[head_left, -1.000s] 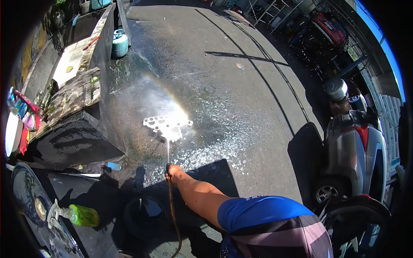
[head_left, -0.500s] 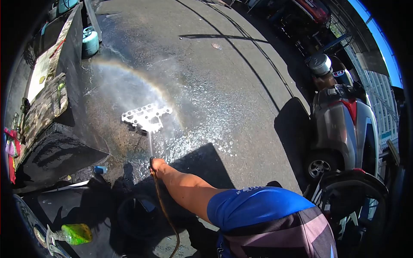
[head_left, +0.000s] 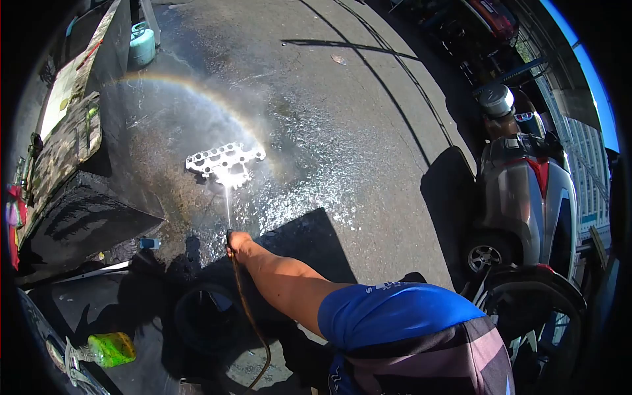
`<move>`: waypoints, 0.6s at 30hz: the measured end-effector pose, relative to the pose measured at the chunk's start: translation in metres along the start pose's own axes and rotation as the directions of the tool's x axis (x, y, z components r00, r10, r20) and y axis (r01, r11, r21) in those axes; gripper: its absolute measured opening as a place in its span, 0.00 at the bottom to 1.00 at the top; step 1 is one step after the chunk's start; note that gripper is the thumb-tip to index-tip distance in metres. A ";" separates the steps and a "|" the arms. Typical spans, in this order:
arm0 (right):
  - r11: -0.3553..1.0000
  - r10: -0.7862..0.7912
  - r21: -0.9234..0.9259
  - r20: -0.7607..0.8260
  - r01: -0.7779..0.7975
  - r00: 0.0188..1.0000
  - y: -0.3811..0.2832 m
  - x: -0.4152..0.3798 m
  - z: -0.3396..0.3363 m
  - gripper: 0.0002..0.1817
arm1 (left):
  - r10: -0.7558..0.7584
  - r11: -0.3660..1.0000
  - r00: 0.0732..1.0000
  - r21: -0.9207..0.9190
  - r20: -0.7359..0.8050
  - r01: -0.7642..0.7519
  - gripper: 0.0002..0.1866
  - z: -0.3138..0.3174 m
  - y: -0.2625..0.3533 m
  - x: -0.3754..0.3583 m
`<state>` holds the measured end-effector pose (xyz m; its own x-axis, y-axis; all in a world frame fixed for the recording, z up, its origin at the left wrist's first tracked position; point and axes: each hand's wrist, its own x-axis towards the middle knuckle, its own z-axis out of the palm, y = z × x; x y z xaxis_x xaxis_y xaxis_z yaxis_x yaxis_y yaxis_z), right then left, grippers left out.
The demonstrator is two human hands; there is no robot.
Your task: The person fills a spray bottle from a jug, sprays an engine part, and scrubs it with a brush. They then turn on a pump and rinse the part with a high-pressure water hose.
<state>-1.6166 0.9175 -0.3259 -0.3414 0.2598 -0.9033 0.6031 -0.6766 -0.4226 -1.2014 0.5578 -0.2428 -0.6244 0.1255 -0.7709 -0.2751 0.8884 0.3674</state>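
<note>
Head view: the metal plate (head_left: 224, 161) with many holes now lies a little farther up the wet pavement (head_left: 342, 131) than half a second ago, and the rainbow in the mist arcs wider above it. The right hand (head_left: 238, 241) stays closed around the hose nozzle (head_left: 230, 235), its jet striking the plate's near edge; the hose (head_left: 249, 316) trails back beside the arm. The left hand is out of view. A motorcycle (head_left: 526, 197) stands at the right, a green bottle (head_left: 108, 349) bottom left, a gas cylinder (head_left: 141, 45) top left.

Right hand (head_left: 238, 242) grips a hose (head_left: 249, 316), spraying the metal plate (head_left: 224, 160) on wet asphalt (head_left: 342, 131).
</note>
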 end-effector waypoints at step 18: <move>0.991 0.135 0.017 -0.062 -0.134 0.989 -0.011 -0.025 0.005 0.10 | 0.000 1.000 0.997 -0.022 0.080 0.002 0.26 0.057 -0.058 -0.136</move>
<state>-1.6184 0.9145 -0.2987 -0.2112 0.2083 -0.9550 0.6311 -0.7170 -0.2959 -1.0591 0.5146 -0.1891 -0.5639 0.1600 -0.8102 -0.2923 0.8788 0.3770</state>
